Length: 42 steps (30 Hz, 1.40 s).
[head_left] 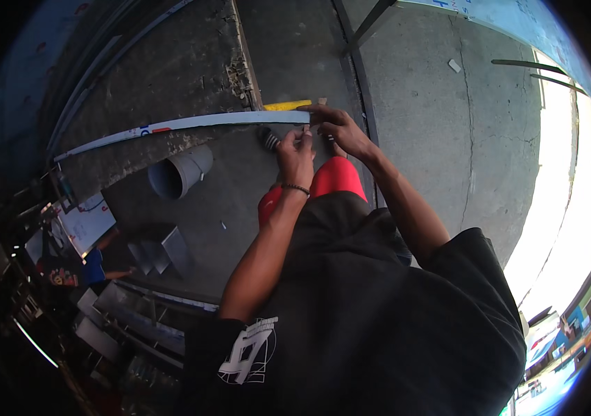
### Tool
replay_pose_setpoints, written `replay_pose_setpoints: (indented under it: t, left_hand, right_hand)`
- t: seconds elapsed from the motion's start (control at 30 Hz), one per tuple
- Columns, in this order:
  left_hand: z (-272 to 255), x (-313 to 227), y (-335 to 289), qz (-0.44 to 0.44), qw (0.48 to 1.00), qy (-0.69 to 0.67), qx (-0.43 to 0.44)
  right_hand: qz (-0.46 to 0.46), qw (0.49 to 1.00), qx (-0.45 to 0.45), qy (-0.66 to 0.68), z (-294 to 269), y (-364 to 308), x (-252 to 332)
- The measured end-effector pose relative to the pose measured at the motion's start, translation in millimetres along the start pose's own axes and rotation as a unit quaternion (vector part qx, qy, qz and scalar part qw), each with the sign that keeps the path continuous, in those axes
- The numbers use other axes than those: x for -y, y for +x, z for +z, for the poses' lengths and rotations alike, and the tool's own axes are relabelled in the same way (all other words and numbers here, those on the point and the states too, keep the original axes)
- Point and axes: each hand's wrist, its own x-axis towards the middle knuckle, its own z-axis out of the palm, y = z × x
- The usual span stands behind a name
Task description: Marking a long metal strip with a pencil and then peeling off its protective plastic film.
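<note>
The far end of a long, narrow, pale blue-and-white strip [198,121] is carried along the near side of a dark, worn bench [164,69], and its near end is projected past the bench's chipped end edge. By that near end the left hand [297,154] is placed, its thumb and fingers drawn narrow; the right hand [345,132] is set at the very tip, its fingers bent and slightly spread. Whether the strip is firmly gripped by either cannot be told. Open room is left on the right by a grey concrete floor [420,139], crossed by a crack and bordered by a dark floor groove [361,90].

The strip is smooth and marked with print, while the bench's surface is scuffed and its edges are roughly broken. A slim yellow object [287,106] is seen just beyond the strip, near the bench's end.

On the left, the floor is occupied by a round grey bucket [197,166] near the bench and by bent grey sheet-metal pieces [172,246]. Farther left, a person in blue [92,269] is seen beside them.
</note>
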Motion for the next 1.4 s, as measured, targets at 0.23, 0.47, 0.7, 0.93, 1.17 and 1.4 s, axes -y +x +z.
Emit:
replay_pose_setpoints:
  t: [0.23,0.47,0.7,0.93,1.17,1.4]
  left_hand:
    - [6.3,-11.5,-1.1,0.051,0.998,0.019,-0.029]
    - [1.2,-6.5,0.7,0.073,0.992,0.097,-0.043]
    - [8.1,-8.8,0.6,0.025,0.995,0.074,-0.059]
    - [5.4,-1.0,0.4,0.06,0.995,0.061,-0.058]
    - [4.8,9.2,8.9,0.069,0.99,0.111,-0.059]
    - [8.6,-10.4,6.1,0.034,0.998,0.012,-0.058]
  right_hand:
    - [0.016,1.0,-0.025,-0.003,-2.3,-1.4,-1.7]
    - [0.002,1.0,-0.019,-0.018,0.6,-0.5,4.3]
    - [0.018,1.0,-0.019,-0.014,0.5,-0.5,9.5]
    - [0.012,0.999,-0.018,-0.027,-1.3,1.0,7.2]
    - [0.01,1.0,-0.013,-0.007,1.4,3.0,8.4]
    - [0.023,0.999,-0.008,-0.02,-3.1,3.6,1.0]
